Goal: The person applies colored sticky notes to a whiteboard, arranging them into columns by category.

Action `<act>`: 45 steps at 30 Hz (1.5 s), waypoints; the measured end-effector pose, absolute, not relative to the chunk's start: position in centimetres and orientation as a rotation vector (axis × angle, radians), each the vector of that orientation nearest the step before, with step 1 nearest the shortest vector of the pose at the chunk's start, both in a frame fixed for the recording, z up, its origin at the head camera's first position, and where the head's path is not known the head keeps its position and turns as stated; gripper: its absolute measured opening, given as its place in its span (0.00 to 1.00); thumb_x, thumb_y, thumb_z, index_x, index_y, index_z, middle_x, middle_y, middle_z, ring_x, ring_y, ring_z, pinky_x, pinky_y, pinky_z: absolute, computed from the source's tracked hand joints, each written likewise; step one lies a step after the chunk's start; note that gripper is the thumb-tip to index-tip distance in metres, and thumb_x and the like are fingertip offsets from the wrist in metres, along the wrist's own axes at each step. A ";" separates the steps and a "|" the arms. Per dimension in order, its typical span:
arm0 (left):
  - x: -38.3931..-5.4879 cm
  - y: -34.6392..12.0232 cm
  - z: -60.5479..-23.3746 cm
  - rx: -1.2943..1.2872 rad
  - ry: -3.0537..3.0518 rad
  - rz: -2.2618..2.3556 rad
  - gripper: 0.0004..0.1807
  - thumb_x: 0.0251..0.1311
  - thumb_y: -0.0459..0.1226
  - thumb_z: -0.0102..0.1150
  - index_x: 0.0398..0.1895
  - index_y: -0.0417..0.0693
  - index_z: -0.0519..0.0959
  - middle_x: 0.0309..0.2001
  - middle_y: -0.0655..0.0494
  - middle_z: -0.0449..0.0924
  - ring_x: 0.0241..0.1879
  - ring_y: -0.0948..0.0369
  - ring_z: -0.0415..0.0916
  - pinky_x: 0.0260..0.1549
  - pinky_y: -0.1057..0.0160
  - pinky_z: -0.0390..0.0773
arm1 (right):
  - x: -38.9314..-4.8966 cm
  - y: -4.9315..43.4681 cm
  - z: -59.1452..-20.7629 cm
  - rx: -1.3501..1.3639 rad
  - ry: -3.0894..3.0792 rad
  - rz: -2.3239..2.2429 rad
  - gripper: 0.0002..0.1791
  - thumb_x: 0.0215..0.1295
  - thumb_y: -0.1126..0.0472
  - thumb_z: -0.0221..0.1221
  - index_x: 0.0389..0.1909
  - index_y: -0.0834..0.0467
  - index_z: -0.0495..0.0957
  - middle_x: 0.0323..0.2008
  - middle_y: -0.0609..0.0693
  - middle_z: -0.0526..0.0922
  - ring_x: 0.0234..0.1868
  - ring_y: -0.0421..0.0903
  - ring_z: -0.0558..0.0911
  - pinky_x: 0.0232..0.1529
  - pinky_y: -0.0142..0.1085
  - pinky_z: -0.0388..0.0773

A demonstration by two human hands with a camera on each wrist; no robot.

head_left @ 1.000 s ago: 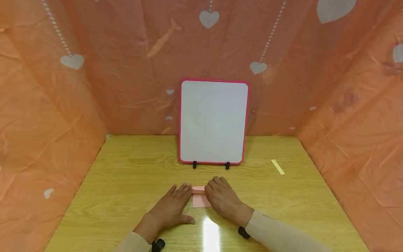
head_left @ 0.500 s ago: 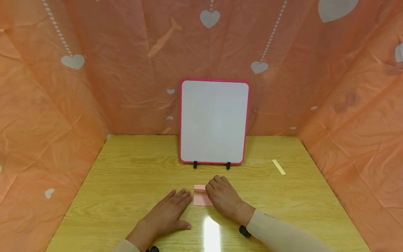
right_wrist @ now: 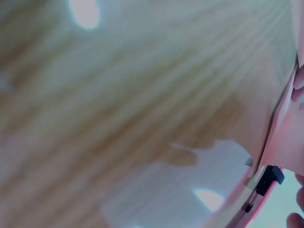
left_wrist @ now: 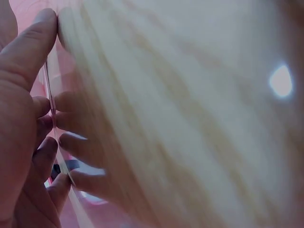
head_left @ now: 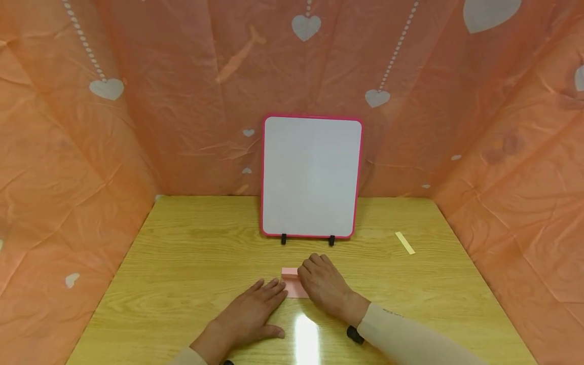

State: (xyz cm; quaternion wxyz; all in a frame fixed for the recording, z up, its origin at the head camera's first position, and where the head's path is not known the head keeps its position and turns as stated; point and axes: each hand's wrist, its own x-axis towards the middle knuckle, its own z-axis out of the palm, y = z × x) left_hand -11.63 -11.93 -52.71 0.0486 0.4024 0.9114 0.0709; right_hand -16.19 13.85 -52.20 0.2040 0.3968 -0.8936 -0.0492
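Observation:
A small piece of pink paper point(head_left: 294, 291) lies on the wooden table in front of the whiteboard, with a raised fold running across its upper part. My right hand point(head_left: 325, 288) has its fingers curled and pinches the paper at the right, covering that end. In the right wrist view the pink flap point(right_wrist: 286, 145) stands up off the tabletop beside the fingertips. My left hand point(head_left: 251, 314) lies flat on the left, palm down, its fingertips over the paper's left edge. The left wrist view shows its thumb point(left_wrist: 31, 45) and spread fingers along the table.
Behind the paper a whiteboard point(head_left: 312, 177) with a pink frame stands upright on black feet point(head_left: 284, 239). A pale yellow strip point(head_left: 405, 243) lies on the table point(head_left: 191, 243) at the right. Orange cloth point(head_left: 182, 126) with white hearts encloses the back and sides.
My left hand drew back off the paper's left edge, then came forward again, with its fingertips now lower on the sheet. My right hand stays nearly still at the fold.

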 end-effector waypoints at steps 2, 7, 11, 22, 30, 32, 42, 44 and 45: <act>-11.6 -11.9 -52.7 1.243 2.785 0.219 0.48 0.69 0.70 0.48 0.79 0.45 0.69 0.80 0.50 0.64 0.81 0.52 0.59 0.80 0.46 0.61 | -16.3 13.9 -52.0 1.110 -2.489 -0.144 0.06 0.75 0.59 0.63 0.37 0.53 0.77 0.37 0.45 0.80 0.41 0.46 0.73 0.40 0.36 0.71; -11.7 -11.9 -52.6 1.283 2.817 0.223 0.47 0.68 0.71 0.50 0.76 0.46 0.72 0.80 0.49 0.66 0.80 0.51 0.61 0.78 0.46 0.64 | -16.8 14.0 -51.6 1.110 -2.468 -0.170 0.06 0.74 0.60 0.64 0.37 0.52 0.77 0.38 0.46 0.80 0.42 0.47 0.74 0.43 0.37 0.71; -11.8 -11.8 -52.6 1.292 2.821 0.230 0.47 0.66 0.70 0.53 0.75 0.46 0.73 0.79 0.49 0.68 0.79 0.52 0.63 0.78 0.46 0.65 | -17.1 14.0 -51.5 1.108 -2.456 -0.215 0.05 0.75 0.60 0.62 0.38 0.52 0.77 0.39 0.46 0.79 0.42 0.47 0.74 0.43 0.37 0.72; -11.7 -11.5 -52.2 1.247 2.790 0.227 0.47 0.67 0.69 0.54 0.76 0.45 0.72 0.79 0.50 0.67 0.80 0.53 0.62 0.79 0.48 0.63 | -17.6 14.0 -51.8 1.109 -2.445 -0.273 0.05 0.77 0.59 0.59 0.39 0.53 0.74 0.39 0.47 0.78 0.41 0.47 0.72 0.45 0.38 0.71; -11.8 -11.5 -52.6 1.252 2.789 0.233 0.47 0.67 0.70 0.54 0.76 0.45 0.72 0.78 0.50 0.68 0.80 0.53 0.62 0.79 0.48 0.64 | -18.2 14.0 -52.0 1.091 -2.444 -0.284 0.06 0.76 0.61 0.60 0.38 0.53 0.72 0.39 0.47 0.77 0.41 0.47 0.73 0.44 0.37 0.72; -11.8 -11.5 -52.6 1.252 2.789 0.227 0.47 0.66 0.70 0.54 0.76 0.46 0.72 0.78 0.50 0.68 0.80 0.53 0.62 0.79 0.48 0.64 | -18.3 14.1 -52.1 1.087 -2.444 -0.284 0.06 0.77 0.60 0.59 0.38 0.53 0.72 0.38 0.47 0.77 0.41 0.47 0.73 0.43 0.37 0.71; -11.6 -11.6 -52.7 1.272 2.811 0.216 0.47 0.67 0.69 0.54 0.76 0.45 0.72 0.78 0.50 0.69 0.79 0.53 0.64 0.78 0.48 0.65 | -18.9 14.0 -52.3 1.080 -2.434 -0.310 0.07 0.79 0.58 0.58 0.39 0.53 0.72 0.38 0.47 0.76 0.42 0.47 0.73 0.44 0.37 0.72; -11.6 -11.6 -52.8 1.263 2.806 0.206 0.47 0.67 0.69 0.53 0.76 0.45 0.72 0.78 0.51 0.68 0.80 0.53 0.63 0.79 0.49 0.64 | -19.0 13.9 -52.2 1.078 -2.433 -0.310 0.06 0.78 0.59 0.58 0.39 0.53 0.72 0.38 0.47 0.77 0.42 0.47 0.73 0.46 0.38 0.73; -11.6 -11.6 -52.8 1.260 2.803 0.201 0.47 0.67 0.70 0.53 0.77 0.45 0.71 0.78 0.51 0.68 0.80 0.54 0.62 0.79 0.49 0.64 | -19.0 13.9 -52.2 1.076 -2.434 -0.308 0.06 0.78 0.59 0.59 0.39 0.53 0.72 0.38 0.47 0.77 0.42 0.47 0.73 0.46 0.38 0.73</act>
